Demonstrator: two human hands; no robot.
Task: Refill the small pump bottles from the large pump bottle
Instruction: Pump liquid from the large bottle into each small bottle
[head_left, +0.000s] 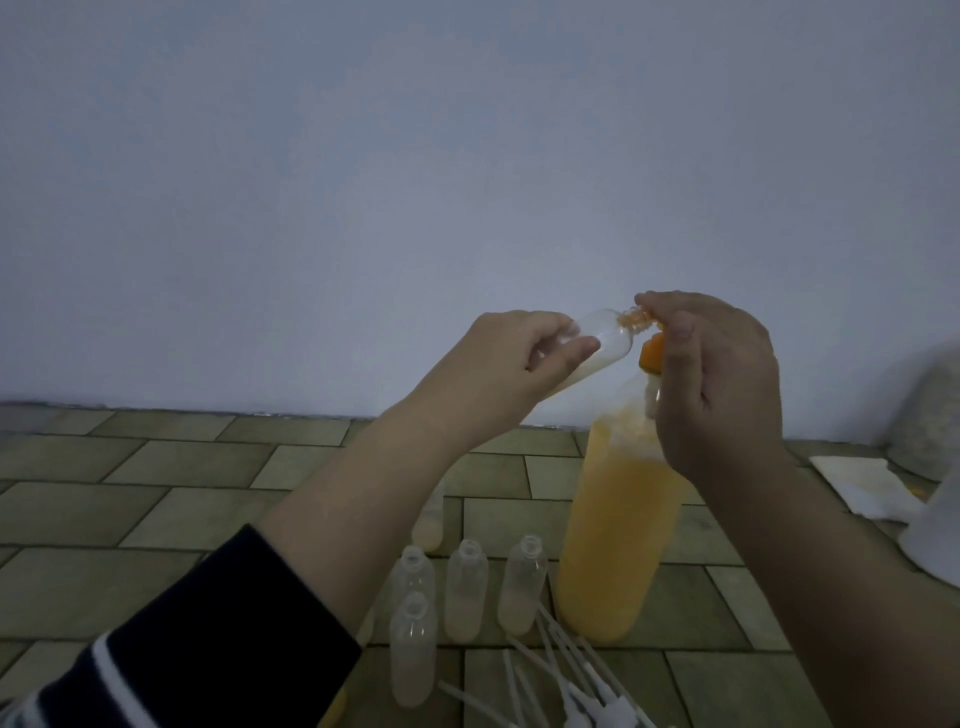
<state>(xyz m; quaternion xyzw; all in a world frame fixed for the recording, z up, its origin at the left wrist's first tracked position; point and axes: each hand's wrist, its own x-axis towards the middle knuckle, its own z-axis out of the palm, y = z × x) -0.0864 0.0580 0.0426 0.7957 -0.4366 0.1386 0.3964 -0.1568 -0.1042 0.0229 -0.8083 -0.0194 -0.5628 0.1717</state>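
The left hand (511, 358) pinched a small bottle (613, 340) between thumb and fingers, tilted so its open neck met the orange pump (652, 356) of the large bottle (618, 525), likely to catch the liquid. The right hand (722, 384) curled over that pump to press it. 5 more small bottles (465, 587) stood open on the tiled floor (156, 493), loose pump tops (571, 675) beside them.

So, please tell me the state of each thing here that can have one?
Held small bottle: uncapped, tilted, mouth at the pump spout, a little liquid inside.
Large pump bottle: upright, mostly full of orange liquid.
Standing small bottles: uncapped, upright, partly filled.
Pump tops: removed, lying on the floor.
Left hand: grips the held bottle.
Right hand: on the pump.
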